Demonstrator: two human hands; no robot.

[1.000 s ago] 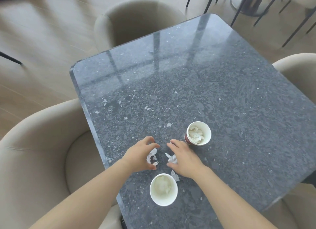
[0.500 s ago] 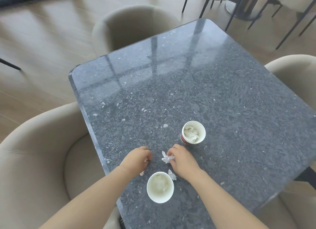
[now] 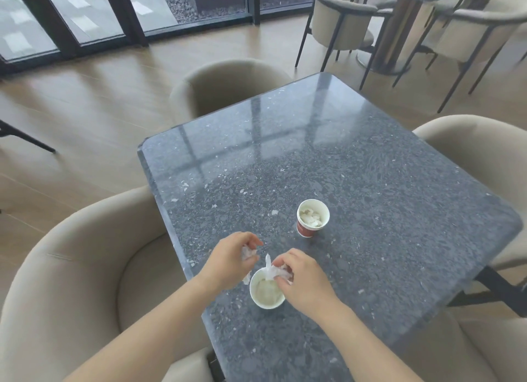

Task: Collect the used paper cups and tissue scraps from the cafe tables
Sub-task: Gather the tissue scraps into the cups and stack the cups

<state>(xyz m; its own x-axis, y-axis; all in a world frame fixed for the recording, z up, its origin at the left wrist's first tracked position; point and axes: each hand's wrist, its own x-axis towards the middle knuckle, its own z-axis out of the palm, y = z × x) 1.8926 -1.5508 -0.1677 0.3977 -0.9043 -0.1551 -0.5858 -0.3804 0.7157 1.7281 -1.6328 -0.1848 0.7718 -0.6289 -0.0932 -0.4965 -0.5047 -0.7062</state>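
Two paper cups stand on the dark speckled table (image 3: 370, 199). The near white cup (image 3: 266, 291) holds crumpled tissue. The far cup (image 3: 312, 217), white with a red base, also has tissue inside. My left hand (image 3: 228, 263) is just left of the near cup, closed on tissue scraps (image 3: 247, 251). My right hand (image 3: 303, 280) is over the near cup's right rim, pinching a white tissue scrap (image 3: 271, 269) above its mouth.
Beige upholstered chairs surround the table: one at the left (image 3: 85, 267), one at the far side (image 3: 225, 82), one at the right (image 3: 482, 153). Another table with chairs (image 3: 399, 25) stands at the back right. Glass doors (image 3: 85, 16) line the far wall.
Both hands have gathered the tissue scraps off the table and lifted them toward the near cup. My view has tilted up, showing more of the room.
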